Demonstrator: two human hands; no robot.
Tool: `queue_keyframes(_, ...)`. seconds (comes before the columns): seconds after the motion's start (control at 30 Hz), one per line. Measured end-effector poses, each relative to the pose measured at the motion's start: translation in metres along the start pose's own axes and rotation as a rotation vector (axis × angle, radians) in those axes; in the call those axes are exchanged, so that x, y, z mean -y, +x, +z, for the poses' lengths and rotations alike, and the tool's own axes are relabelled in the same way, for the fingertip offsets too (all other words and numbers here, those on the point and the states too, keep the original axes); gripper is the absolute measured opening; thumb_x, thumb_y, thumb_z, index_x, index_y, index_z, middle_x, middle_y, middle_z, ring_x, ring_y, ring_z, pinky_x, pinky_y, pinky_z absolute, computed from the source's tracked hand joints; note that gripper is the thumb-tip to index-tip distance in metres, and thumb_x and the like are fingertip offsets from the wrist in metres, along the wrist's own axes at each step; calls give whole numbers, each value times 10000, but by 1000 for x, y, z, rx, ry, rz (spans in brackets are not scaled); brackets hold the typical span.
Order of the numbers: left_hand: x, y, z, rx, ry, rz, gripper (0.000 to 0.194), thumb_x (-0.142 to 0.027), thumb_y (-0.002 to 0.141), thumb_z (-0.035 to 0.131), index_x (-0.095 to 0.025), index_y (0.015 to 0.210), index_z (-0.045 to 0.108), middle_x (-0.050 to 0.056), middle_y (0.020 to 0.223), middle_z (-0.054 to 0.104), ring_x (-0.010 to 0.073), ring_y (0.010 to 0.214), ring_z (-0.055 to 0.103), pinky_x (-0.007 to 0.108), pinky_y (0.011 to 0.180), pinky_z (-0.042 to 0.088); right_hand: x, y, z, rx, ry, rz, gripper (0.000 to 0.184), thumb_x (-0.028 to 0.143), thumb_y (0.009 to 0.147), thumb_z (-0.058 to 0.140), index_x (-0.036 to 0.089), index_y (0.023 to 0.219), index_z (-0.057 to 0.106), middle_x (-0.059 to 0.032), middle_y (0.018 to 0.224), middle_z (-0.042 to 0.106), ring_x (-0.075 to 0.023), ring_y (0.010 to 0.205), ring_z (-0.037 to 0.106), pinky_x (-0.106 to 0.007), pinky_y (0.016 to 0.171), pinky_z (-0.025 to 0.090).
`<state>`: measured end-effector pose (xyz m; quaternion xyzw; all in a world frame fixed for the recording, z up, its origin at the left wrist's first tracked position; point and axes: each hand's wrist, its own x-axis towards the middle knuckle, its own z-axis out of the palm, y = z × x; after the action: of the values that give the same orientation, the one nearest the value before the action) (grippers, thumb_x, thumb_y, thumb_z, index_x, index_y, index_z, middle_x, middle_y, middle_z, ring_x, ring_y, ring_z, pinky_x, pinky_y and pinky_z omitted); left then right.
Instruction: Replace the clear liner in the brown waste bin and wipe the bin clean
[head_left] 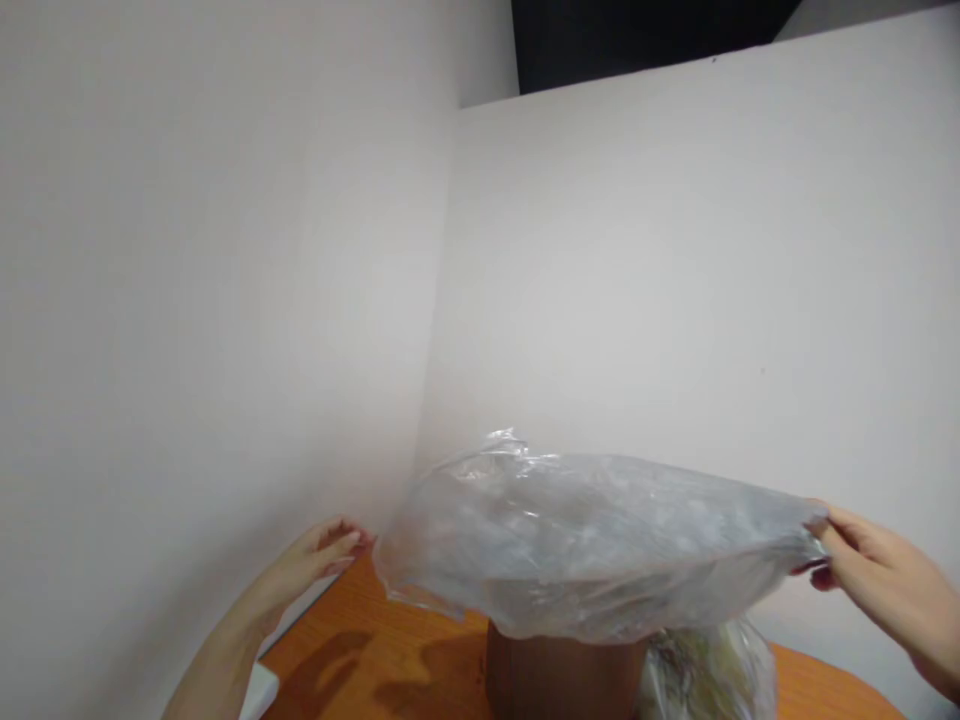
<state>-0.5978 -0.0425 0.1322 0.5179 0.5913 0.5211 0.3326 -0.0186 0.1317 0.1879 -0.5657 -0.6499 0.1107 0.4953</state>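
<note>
A large clear plastic bag (592, 530) is spread out sideways between my two hands, above the table. My right hand (870, 570) grips its gathered right end between thumb and fingers. At the opposite edge, the fingertips of my left hand (330, 550) are pinched together on the plastic. Under the bag stands a brown container (566, 680), its top hidden by the plastic. Beside it on the right sits another clear plastic bag (709, 670) with yellowish-green contents that I cannot make out.
The wooden table (420, 680) meets a white wall (637, 280) behind and another white wall (225, 250) at the left. A white object (260, 690) lies by my left forearm. A dark panel (637, 40) shows above the back wall.
</note>
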Motion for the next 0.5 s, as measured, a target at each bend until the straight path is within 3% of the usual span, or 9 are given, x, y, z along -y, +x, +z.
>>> queue_keyframes(0.1,-21,3,13,-162,-62,147,445,-588,914,489,-196,1078,623,98,1209,658,256,1200,570,395,1051,406,12,-11,7,172,70,122,527,687,812,400,254,796,700,-112,708,724,-297,644,685,-425,638,552)
queue_keyframes(0.23,-53,9,43,-130,-45,397,549,-620,958,325,-201,1250,526,114,1285,608,249,1225,546,399,1060,391,30,-28,20,236,278,208,539,726,822,437,276,747,724,-150,742,710,-281,650,682,-413,644,549)
queue_keyframes(0.3,-61,11,59,-114,20,475,568,-626,955,325,-214,1316,472,112,1292,591,244,1203,551,385,1037,399,34,-36,27,306,446,299,494,720,801,496,299,824,756,-179,864,726,-303,734,711,-423,695,555)
queue_keyframes(0.37,-65,12,72,-131,63,492,541,-603,937,422,-221,1316,471,98,1235,609,239,1146,572,353,977,430,35,-45,35,348,610,365,442,698,777,553,361,987,748,-181,1116,704,-347,909,713,-442,731,553)
queue_keyframes(0.43,-62,13,78,-139,76,441,448,-541,892,566,-217,1201,544,61,1091,649,225,1032,604,302,869,462,34,-59,49,321,668,268,473,663,735,625,431,1143,678,-141,1343,603,-370,1106,647,-433,762,553)
queue_keyframes(0.5,-51,13,74,-103,68,349,319,-480,837,666,-206,984,596,4,876,643,188,844,610,249,725,458,29,-77,67,269,603,51,594,625,683,683,454,1245,600,-124,1428,534,-369,1235,561,-410,838,549)
